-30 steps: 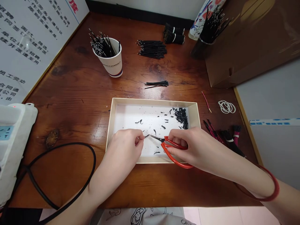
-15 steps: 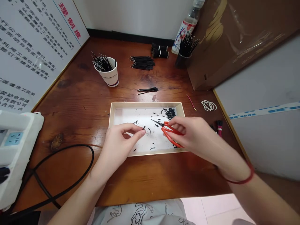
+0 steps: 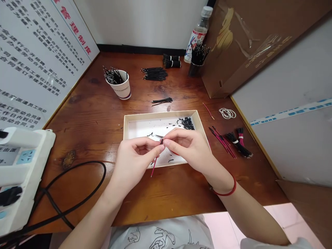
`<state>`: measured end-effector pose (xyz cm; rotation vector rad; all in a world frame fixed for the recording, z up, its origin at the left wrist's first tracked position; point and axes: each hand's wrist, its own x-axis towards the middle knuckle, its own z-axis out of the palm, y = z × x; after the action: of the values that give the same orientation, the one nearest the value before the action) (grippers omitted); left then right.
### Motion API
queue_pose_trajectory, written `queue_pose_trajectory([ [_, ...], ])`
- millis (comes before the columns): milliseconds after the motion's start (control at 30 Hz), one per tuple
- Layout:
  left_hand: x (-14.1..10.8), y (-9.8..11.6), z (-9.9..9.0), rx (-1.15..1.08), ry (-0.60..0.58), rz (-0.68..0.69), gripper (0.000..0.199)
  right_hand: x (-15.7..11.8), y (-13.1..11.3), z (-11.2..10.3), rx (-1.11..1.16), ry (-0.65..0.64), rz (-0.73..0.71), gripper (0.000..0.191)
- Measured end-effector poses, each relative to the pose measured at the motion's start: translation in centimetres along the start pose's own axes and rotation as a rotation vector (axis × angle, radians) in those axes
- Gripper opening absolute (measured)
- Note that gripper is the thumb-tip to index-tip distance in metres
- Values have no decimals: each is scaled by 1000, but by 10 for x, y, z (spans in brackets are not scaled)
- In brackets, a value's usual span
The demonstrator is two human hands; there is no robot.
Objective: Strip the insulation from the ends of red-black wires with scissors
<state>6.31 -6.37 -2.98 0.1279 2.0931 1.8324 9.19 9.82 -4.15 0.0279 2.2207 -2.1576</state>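
Over a shallow cream box [image 3: 126, 128], my two hands meet at the fingertips. My left hand [image 3: 141, 155] pinches a thin wire [image 3: 154, 167], red along its lower end and dark at the fingertips. My right hand [image 3: 185, 145] is closed beside it, touching the wire's dark tip. The scissors are also in my right hand; their blades [image 3: 159, 136] point left past the fingers, and the handles are mostly hidden. Small black scraps [image 3: 187, 123] lie in the box's back right corner, with a few more scattered about.
Behind the box are a short row of black wires [image 3: 162, 100], a larger pile [image 3: 154, 74], a paper cup [image 3: 121, 89] and a bottle [image 3: 198, 34]. Red and black bundles [image 3: 238, 143] and rubber bands [image 3: 227, 113] lie right. A power strip [image 3: 28, 173] and cable are left.
My right hand has moved left with the scissors, up to my left fingertips. A red wire now hangs below my left hand. The view has shifted, showing more bundles at the right.
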Motion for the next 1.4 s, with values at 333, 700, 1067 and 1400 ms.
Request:
queue_pose_trajectory([
  [333, -7, -4, 1, 192, 26, 165, 9, -1, 3, -4, 110, -1, 0, 8],
  [700, -12, -10, 4, 460, 110, 452, 14, -4, 3, 0, 99, 45, -63, 5],
  [1067, -11, -11, 4, 409, 144, 420, 12, -5, 6, 12, 86, 162, -136, 9],
  [1400, 1, -1, -2, -3, -76, 104, 14, -5, 5, 10, 141, 88, -77, 5],
])
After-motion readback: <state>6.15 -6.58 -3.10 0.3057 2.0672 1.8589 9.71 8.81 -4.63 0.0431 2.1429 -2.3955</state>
